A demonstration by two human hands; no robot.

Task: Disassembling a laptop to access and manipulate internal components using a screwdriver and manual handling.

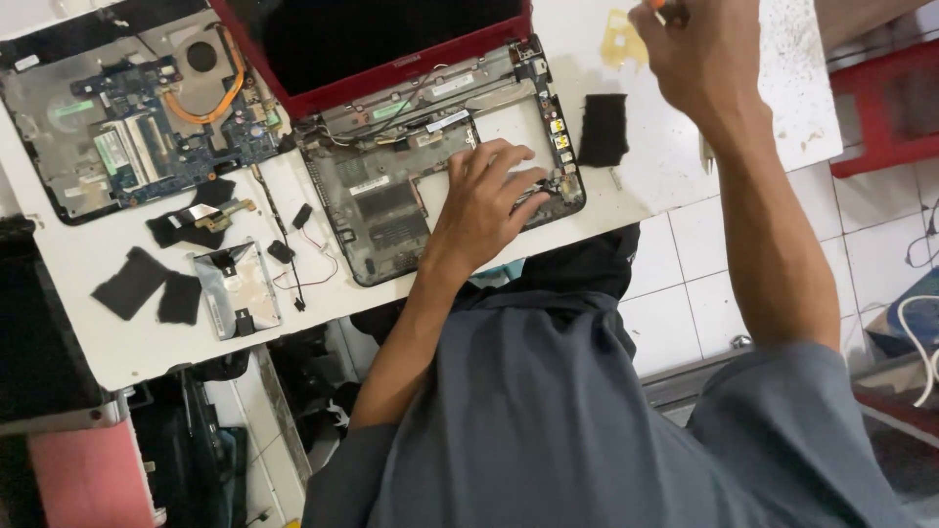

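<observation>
Resting flat on the opened laptop base (440, 186), the left hand (484, 200) lies with fingers spread over the bare white patch of the chassis, released and grasping nothing. This stripped base, with its red-framed screen (381, 39) hinged up at the back, sits toward the near edge of the white worktop (98, 342), about midway along it, its front corner reaching that edge.

The right hand (699, 49) is raised over the far right part of the worktop, clenched around a small orange-tipped tool (661, 6), of which only the tip shows at the top of the view; what kind of tool it is cannot be told. Just beside this hand, a yellowish stain (621, 39) marks the worktop, and a black foam pad (603, 129) lies between the laptop base and the right forearm.

In the far left corner of the worktop lies a second opened laptop, its blue motherboard (147, 127) exposed with a copper heat pipe (210, 103) curving round a fan. Nearer the front left, a silver hard drive caddy (238, 288) lies close to the near edge, with flat black pads (132, 284) to its left and thin loose wires (308, 259) to its right. Red plastic furniture (880, 108) stands on the white tiled floor beyond the right end.
</observation>
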